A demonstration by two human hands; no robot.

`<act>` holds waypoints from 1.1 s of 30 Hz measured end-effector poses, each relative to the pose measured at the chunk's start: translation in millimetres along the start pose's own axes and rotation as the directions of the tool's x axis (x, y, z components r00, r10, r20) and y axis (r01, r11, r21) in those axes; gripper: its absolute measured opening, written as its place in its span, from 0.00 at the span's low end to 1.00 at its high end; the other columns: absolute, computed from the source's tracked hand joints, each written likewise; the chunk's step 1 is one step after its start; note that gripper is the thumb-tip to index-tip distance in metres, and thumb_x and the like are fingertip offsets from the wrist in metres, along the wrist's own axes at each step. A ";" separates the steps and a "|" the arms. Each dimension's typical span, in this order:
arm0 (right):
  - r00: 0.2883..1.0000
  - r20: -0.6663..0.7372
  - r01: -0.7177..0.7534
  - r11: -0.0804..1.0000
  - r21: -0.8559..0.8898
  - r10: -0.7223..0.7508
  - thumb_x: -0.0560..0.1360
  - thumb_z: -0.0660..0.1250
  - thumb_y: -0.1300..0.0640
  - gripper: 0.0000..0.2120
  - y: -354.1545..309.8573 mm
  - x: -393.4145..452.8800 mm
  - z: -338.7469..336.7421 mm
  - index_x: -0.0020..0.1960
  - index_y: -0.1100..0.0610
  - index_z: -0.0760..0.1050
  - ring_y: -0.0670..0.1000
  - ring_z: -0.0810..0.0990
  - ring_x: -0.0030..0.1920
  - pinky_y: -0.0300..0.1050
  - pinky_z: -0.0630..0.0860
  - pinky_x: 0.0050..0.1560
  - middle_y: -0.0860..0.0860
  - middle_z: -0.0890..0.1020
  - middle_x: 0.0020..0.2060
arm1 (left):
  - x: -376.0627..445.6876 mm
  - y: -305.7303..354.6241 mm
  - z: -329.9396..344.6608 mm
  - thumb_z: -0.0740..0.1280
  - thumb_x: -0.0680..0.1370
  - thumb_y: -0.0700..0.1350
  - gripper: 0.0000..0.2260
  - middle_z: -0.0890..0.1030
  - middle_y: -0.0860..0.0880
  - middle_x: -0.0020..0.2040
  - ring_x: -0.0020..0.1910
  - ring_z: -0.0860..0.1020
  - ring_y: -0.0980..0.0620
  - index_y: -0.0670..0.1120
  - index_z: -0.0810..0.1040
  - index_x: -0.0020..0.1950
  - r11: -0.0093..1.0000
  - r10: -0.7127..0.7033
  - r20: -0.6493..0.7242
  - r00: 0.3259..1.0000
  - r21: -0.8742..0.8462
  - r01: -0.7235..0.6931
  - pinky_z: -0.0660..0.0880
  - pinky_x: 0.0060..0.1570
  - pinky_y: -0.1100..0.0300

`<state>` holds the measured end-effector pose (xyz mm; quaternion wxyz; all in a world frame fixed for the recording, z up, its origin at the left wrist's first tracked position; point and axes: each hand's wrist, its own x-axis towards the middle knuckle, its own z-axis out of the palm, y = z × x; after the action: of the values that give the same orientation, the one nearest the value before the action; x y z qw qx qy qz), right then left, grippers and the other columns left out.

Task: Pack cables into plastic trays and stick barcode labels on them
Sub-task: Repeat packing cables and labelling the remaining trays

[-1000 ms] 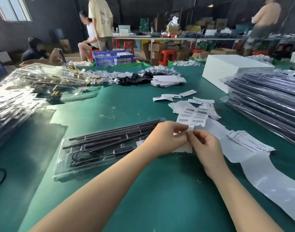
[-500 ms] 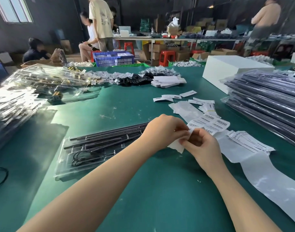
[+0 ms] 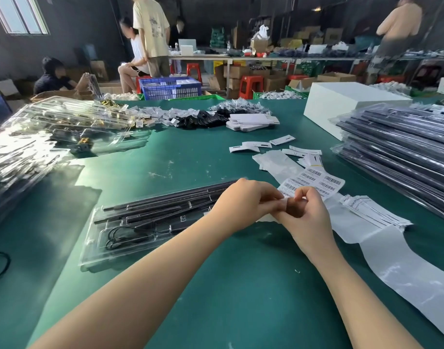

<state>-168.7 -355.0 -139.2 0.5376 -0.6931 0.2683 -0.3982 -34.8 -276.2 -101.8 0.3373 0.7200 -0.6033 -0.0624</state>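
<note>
Both hands meet over the table's point(image 3: 190, 157) middle: the left hand point(image 3: 243, 201) and right hand point(image 3: 305, 215) pinch the near end of a label sheet point(image 3: 316, 183), apparently peeling one. Thin and floppy, it likely tears easily, so lifting a corner seems best. Just left lies the filled tray point(image 3: 140, 222).

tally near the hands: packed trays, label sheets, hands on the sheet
Packed clear plastic tray: 1
Barcode label sheet: 1
Hands pinching the sheet, left hand and right hand: 2
Total: 4
</note>
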 end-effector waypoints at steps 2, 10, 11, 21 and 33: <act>1.000 0.001 0.016 0.998 -0.060 -0.016 0.67 0.77 0.59 0.23 1.4 0.4 -0.5 0.38 0.44 0.62 0.49 0.73 0.33 0.48 0.74 0.42 0.52 0.79 0.32 | -0.4 -1.3 -1.4 0.69 0.76 0.55 0.08 0.83 0.57 0.40 0.39 0.76 0.59 0.53 0.83 0.48 1.000 0.003 -0.005 1.000 -0.022 -0.003 0.70 0.38 0.69; 0.995 0.031 0.100 0.969 -0.226 -0.096 0.68 0.76 0.60 0.22 5.9 2.5 2.6 0.40 0.44 0.63 0.45 0.74 0.30 0.35 0.73 0.35 0.43 0.80 0.30 | 2.7 -1.4 -9.7 0.71 0.73 0.57 0.09 0.84 0.58 0.43 0.43 0.79 0.58 0.55 0.82 0.49 0.999 -0.008 0.108 0.994 0.054 0.002 0.77 0.44 0.59; 0.995 0.028 0.101 0.970 -0.221 -0.097 0.67 0.77 0.60 0.22 5.7 2.7 3.2 0.40 0.45 0.63 0.45 0.75 0.31 0.34 0.73 0.35 0.43 0.80 0.31 | 2.6 -0.6 -9.2 0.71 0.74 0.57 0.09 0.84 0.57 0.42 0.42 0.79 0.58 0.55 0.82 0.49 0.997 0.007 0.078 0.997 0.073 -0.013 0.77 0.44 0.58; 0.995 0.049 0.094 0.977 -0.194 -0.086 0.68 0.76 0.60 0.21 2.9 3.5 3.5 0.39 0.47 0.63 0.47 0.75 0.32 0.35 0.72 0.36 0.47 0.81 0.32 | 7.6 -6.9 -12.6 0.73 0.71 0.56 0.07 0.82 0.58 0.37 0.33 0.76 0.61 0.54 0.85 0.43 0.929 -0.187 0.149 0.971 -0.295 0.224 0.74 0.38 0.63; 0.998 0.029 0.063 0.959 -0.276 -0.057 0.68 0.76 0.60 0.19 3.0 5.1 -1.2 0.42 0.49 0.66 0.44 0.75 0.33 0.34 0.72 0.37 0.42 0.79 0.32 | 16.9 -18.0 -26.6 0.73 0.74 0.45 0.06 0.84 0.48 0.40 0.37 0.82 0.54 0.45 0.81 0.48 0.521 -0.470 0.231 0.852 -0.706 0.479 0.80 0.41 0.61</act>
<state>-166.7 -360.5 -140.6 0.4260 -0.7734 0.2946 -0.3656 -2.2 -279.8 -86.2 0.5665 0.6546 -0.3068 -0.3955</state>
